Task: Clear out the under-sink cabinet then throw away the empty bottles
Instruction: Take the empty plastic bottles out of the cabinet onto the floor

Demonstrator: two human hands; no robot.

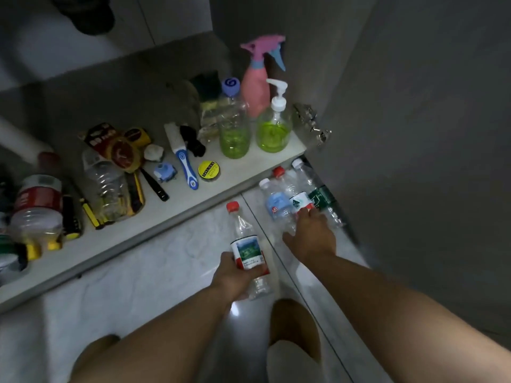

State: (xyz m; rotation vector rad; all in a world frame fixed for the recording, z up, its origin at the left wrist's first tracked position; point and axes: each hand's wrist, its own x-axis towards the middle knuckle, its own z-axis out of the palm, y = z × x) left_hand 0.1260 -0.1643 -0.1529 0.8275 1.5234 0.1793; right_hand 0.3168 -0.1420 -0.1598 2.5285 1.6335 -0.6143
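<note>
- Head view: the left hand grips a red-capped water bottle round its lower half, with the fingers wrapped below the label. The bottle looks empty and points cap-first towards the cabinet, above the tiled floor.
- The right hand reaches to three plastic bottles lying side by side on the floor, just beside the cabinet's front edge and the grey wall.
- Its fingertips rest on the middle bottle, which has a red cap and a white-and-green label. The back of the hand hides the fingers, so I cannot tell whether they close round it.
- The blue-labelled bottle lies to its left and the green-labelled bottle to its right.
- On the white cabinet shelf stand a pink spray bottle, a pump dispenser with green liquid, and a lilac-capped bottle with green liquid at the bottom.
- Further left lie a blue-and-white brush, a yellow tape roll and a clear crumpled bottle.
</note>
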